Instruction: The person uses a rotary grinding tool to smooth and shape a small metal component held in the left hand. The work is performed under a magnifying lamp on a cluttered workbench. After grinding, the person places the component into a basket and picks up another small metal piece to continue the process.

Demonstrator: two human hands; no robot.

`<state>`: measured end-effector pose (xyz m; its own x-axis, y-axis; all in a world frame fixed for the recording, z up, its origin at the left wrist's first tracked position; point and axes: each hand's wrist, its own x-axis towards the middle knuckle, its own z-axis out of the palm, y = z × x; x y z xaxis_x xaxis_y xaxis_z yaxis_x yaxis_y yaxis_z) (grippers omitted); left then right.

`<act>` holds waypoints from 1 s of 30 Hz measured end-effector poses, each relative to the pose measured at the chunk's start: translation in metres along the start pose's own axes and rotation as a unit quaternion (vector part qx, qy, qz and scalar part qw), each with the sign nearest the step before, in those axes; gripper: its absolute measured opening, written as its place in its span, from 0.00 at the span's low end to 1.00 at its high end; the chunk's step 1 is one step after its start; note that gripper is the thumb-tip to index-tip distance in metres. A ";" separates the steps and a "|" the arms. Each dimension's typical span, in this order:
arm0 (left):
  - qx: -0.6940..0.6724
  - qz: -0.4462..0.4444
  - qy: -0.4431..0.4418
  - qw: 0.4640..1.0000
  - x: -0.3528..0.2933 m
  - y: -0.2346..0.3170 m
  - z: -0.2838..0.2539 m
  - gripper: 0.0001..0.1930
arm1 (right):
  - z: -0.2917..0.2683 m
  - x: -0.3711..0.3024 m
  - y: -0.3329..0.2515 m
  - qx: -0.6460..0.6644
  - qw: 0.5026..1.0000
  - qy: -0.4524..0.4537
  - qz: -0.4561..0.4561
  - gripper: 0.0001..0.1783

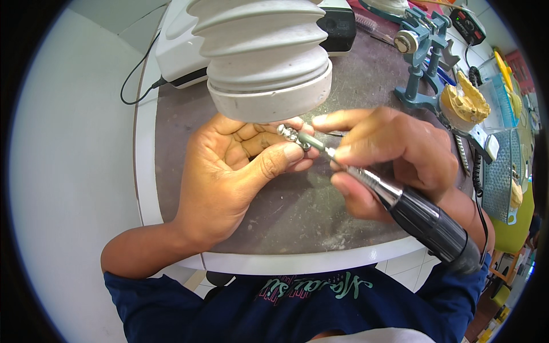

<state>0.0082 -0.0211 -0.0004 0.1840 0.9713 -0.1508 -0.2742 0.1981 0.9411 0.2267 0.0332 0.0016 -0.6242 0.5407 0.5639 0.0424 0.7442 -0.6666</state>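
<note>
Left hand (240, 166) pinches small silver metal piece (290, 134) between thumb and fingertips, just under grey ribbed hose mouth (269, 86). Right hand (389, 154) closed around black-and-chrome rotary handpiece (423, 220), green grinding tip (314, 142) touching piece. Blue mesh basket (500, 183) at right edge, contents unclear. Yellow dental cast (466, 100) on blue-grey articulator (420, 63). Dark worktop (297, 211) bare near rounded front edge.

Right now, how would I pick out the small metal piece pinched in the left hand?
Start at the big grey ribbed suction hood over the dark worktop. Just below its rim, the left hand pinches a small shiny knobbly metal piece between thumb and fingertips. Unlike the yellow dental cast at right, it is silver and meets the rotary handpiece's green tip.
</note>
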 end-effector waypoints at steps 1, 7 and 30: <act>0.002 0.005 0.003 1.000 0.000 -0.001 0.000 0.13 | 0.000 -0.001 0.001 0.009 1.000 -0.008 -0.010 0.13; -0.003 0.001 0.005 1.000 0.000 -0.001 -0.001 0.13 | 0.000 -0.001 -0.001 0.008 1.000 -0.009 0.000 0.12; -0.003 -0.006 0.002 1.000 0.000 0.000 0.000 0.13 | 0.000 -0.002 0.000 0.000 1.000 -0.009 -0.002 0.12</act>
<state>0.0077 -0.0210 -0.0003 0.1840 0.9692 -0.1635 -0.2784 0.2109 0.9370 0.2281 0.0322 0.0007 -0.6385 0.5306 0.5575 0.0393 0.7459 -0.6649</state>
